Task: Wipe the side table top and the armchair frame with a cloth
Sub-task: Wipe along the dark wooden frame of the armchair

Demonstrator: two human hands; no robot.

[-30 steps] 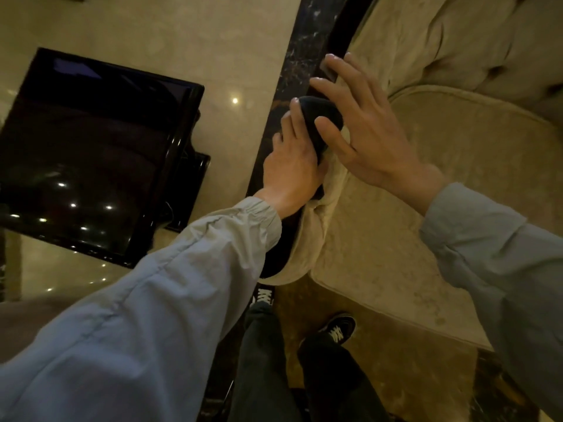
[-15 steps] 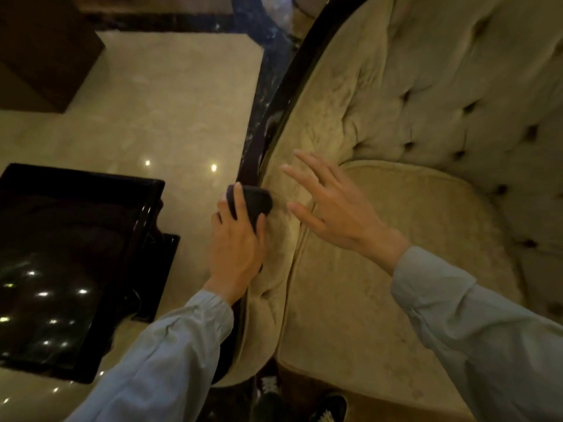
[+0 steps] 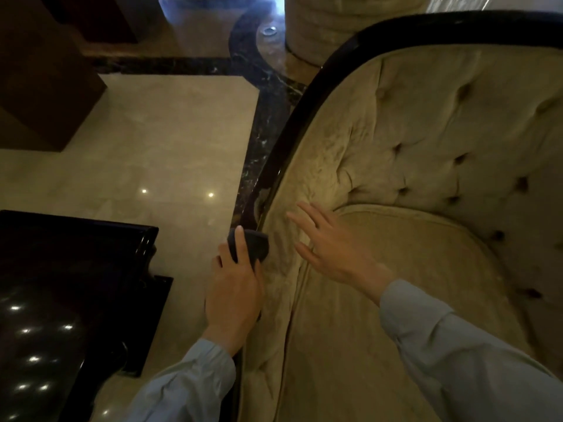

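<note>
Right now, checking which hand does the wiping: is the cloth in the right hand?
No, the left hand presses the cloth on the frame.

Dark grey cloth point(image 3: 254, 245), glossy black armchair frame point(image 3: 292, 129), beige tufted upholstery point(image 3: 441, 141), black side table point(image 3: 70, 269), cream marble floor point(image 3: 158, 141)

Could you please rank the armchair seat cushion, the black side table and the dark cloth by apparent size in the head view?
1. seat cushion
2. side table, cropped by the frame
3. cloth
</note>
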